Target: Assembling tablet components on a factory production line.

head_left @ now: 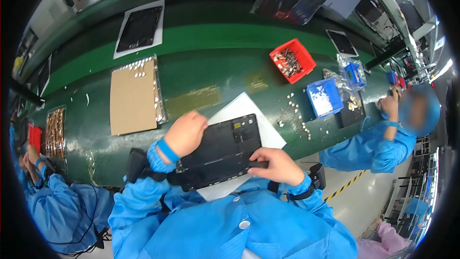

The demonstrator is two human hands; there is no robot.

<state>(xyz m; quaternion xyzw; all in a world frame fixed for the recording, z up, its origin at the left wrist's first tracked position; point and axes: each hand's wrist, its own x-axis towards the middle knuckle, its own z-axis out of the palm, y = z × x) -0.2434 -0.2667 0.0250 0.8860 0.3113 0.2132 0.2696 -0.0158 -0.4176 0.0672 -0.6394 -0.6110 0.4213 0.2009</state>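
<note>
A flat black tablet-like housing (218,151) lies tilted on white paper (270,132) at the table's near edge. Over its upper left part, my left hand (186,135) is closed with the fingers curled; what they hold, if anything, is hidden. My right hand (279,165) is at the housing's right side, thumb and fingers pinched around a short black bar-shaped piece (258,164). That piece lies over the housing's lower right area. A small yellowish patch (236,125) shows near the housing's top edge.
On the green table (191,74) sit a red bin (306,62) of small parts, a blue bin (323,97) of white pieces, loose connectors (302,124) and a brown cardboard sheet (133,98). Another black panel (139,29) lies farther back. Co-workers sit at right (378,146) and left (67,211).
</note>
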